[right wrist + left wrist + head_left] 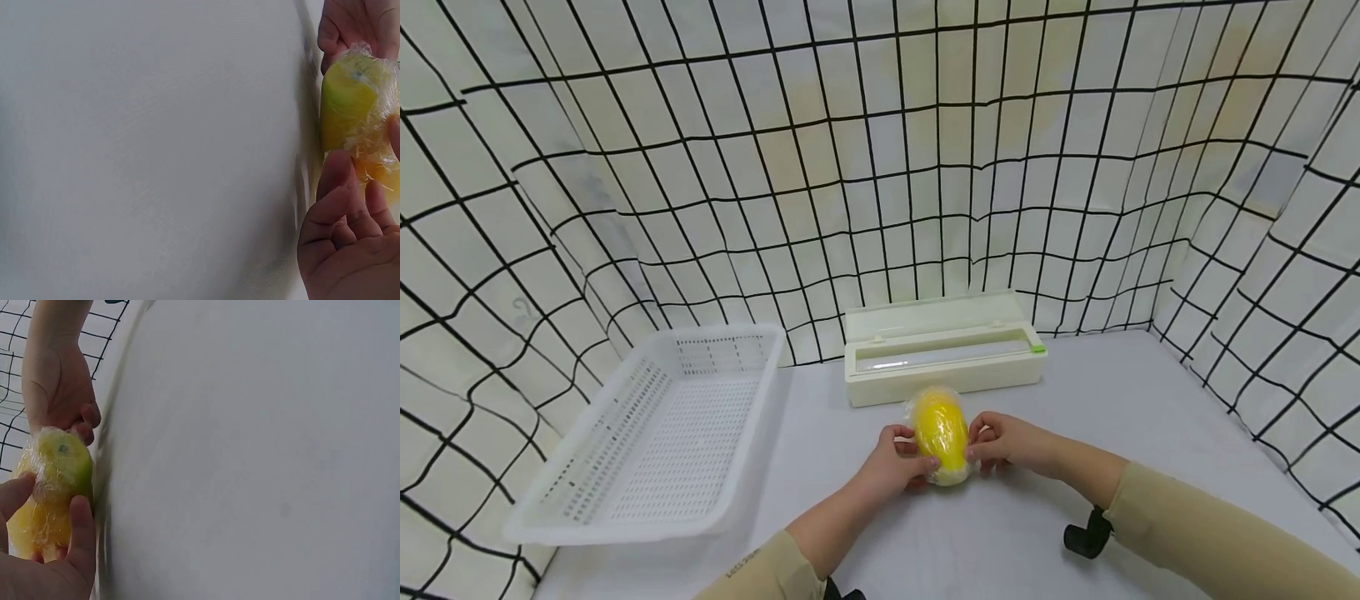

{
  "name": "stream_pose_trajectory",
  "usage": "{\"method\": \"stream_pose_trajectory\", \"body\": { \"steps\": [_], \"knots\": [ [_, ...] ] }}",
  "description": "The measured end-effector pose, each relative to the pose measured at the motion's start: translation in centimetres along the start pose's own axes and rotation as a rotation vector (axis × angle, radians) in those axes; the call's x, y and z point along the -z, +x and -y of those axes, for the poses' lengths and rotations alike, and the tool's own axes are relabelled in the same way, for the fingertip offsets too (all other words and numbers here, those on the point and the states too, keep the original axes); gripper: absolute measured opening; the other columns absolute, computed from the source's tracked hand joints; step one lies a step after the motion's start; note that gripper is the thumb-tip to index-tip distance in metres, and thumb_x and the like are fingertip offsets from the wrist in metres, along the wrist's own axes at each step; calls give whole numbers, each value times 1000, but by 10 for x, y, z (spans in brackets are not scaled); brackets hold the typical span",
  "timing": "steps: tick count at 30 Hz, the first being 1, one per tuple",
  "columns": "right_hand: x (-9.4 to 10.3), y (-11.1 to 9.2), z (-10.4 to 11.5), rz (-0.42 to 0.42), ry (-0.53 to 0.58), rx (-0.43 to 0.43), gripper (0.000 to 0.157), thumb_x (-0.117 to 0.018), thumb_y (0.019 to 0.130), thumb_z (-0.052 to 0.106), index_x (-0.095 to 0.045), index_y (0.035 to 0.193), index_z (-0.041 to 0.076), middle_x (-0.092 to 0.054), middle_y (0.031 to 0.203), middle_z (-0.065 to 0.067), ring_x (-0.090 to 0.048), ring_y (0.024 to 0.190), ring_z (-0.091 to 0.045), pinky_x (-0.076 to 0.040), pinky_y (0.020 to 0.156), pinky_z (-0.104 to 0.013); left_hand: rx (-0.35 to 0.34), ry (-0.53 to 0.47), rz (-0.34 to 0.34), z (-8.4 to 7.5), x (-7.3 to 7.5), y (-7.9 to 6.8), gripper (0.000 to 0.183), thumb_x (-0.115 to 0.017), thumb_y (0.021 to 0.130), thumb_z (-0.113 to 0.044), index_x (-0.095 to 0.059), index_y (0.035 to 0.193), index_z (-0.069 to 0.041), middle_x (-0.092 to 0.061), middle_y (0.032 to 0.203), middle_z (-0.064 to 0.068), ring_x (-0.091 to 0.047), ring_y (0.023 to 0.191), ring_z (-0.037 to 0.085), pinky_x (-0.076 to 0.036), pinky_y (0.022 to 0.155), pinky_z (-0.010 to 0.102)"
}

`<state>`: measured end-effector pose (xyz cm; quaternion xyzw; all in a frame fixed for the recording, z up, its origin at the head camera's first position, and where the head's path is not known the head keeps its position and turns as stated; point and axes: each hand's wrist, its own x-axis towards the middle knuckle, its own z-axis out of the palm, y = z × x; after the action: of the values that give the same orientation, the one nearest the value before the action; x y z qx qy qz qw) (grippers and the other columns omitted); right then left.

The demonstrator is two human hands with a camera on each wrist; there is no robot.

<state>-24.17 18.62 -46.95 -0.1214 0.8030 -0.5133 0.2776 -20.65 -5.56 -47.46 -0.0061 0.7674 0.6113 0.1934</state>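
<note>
A yellow, rounded fruit (942, 427) wrapped in clear cling film is on the white table, in front of the film dispenser. In the left wrist view the wrapped fruit (59, 469) shows a green patch and crinkled film; its exact kind I cannot tell. My left hand (892, 463) holds it at the lower left, thumb on the near side and fingers curled. From the right, my right hand (1009, 442) pinches its edge between thumb and fingers. In the right wrist view the wrapped fruit (353, 103) is partly cut off by the frame edge.
Behind the fruit stands a cream cling film dispenser (943, 383), lid raised, a roll (943, 358) inside and a green tab at its right end. A white perforated basket (748, 467) sits on the left. Black-gridded white curtains (925, 167) surround the table (1105, 379).
</note>
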Motion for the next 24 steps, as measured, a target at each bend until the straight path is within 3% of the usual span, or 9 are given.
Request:
{"method": "stream_pose_trajectory", "body": {
  "steps": [4,8,12,17,20,24],
  "knots": [
    [2,-2,0,-7,-4,-7,40,-73,90,35,-52,112,8,-65,88,-7,-59,78,-23,-47,67,-31,22,-63,-38,0,-7,-4,71,-80,85,-18,-31,134,-2,-47,123,18,-63,89,23,-59,76,35],
    [4,-3,1,-23,-21,-15,40,-71,91,35,-53,115,9,-67,92,-7,-60,79,-24,-48,69,-31,56,27,-97,-5,-6,-13,66,-78,86,-25,-39,135,-4,-44,131,18,-60,88,23,-58,72,34],
    [5,-4,5,-75,-35,-40,38,-67,93,36,-56,118,9,-67,96,-6,-61,81,-23,-50,70,-31,54,188,-200,-12,7,-15,54,-72,89,-35,-49,131,-9,-45,133,12,-54,96,25,-53,76,36],
    [5,-10,11,-160,-43,-86,37,-62,97,37,-57,121,9,-64,101,-8,-61,82,-23,-52,69,-31,-29,193,-330,-27,28,-2,43,-65,95,-33,-51,125,-6,-49,125,12,-53,104,26,-51,84,40],
    [2,-15,14,-177,-45,-134,46,-66,94,41,-55,124,9,-64,104,-8,-62,80,-22,-53,68,-31,-75,234,-302,-33,33,9,40,-62,97,-32,-55,127,-8,-56,126,9,-56,110,27,-51,88,43],
    [-7,-20,17,-148,-36,-171,61,-72,88,44,-50,133,9,-63,108,-7,-64,77,-23,-55,68,-31,-127,330,-200,-36,31,22,45,-60,98,-36,-55,137,-14,-57,136,5,-56,120,27,-51,92,47]
  ]
}}
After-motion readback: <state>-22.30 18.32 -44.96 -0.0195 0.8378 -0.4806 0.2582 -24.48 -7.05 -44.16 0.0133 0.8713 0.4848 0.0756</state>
